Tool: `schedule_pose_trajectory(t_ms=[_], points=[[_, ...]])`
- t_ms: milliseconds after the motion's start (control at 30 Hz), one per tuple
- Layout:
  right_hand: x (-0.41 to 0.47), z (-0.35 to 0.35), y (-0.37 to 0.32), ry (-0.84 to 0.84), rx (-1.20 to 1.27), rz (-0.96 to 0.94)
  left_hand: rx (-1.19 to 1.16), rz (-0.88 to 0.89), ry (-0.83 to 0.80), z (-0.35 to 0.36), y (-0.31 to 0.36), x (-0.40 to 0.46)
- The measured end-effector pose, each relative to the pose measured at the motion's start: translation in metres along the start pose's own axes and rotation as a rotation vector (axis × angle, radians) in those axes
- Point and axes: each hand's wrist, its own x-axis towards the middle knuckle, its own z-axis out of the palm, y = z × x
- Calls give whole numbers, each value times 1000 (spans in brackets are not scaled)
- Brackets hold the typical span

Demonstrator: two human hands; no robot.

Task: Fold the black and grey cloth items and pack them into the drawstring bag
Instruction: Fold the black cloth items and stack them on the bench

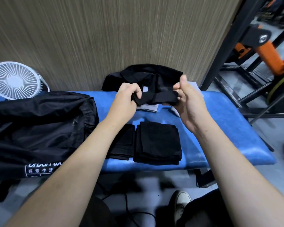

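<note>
Folded black cloths: two stacks side by side on the near part of the blue bench, between the forearms.
Drawstring bag: black, slumped on the bench's left end, white print on its near edge.
Left hand: fingers curled round one end of a black cloth strip.
Right hand: pinches the strip's other end, thumb up; strip stretched between both hands above the bench.
Grey cloth: lying under the strip.
Unfolded black pile: at the far edge, against the wall.
White fan: far left, behind the bag.
</note>
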Motion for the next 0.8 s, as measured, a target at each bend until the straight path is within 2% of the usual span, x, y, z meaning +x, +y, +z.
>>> schedule_pose_trajectory(t_ms=[67,133,233,333,467,667,800], points=[[0,0,1,57,-92,33,-10,7,36,1,-3,1],[5,-3,6,70,-294,51,-12,28,86,2,-4,2],[7,-4,16,12,-559,16,-13,82,172,1,0,2],[1,5,19,-86,-653,-21,-20,144,211,-1,8,-1],[-5,17,13,-129,-610,5,25,205,179,1,12,-6],[-4,11,9,-31,-339,1,13,325,61,5,14,-7],[-3,8,5,-17,-183,-12,-173,251,9,7,19,-9]])
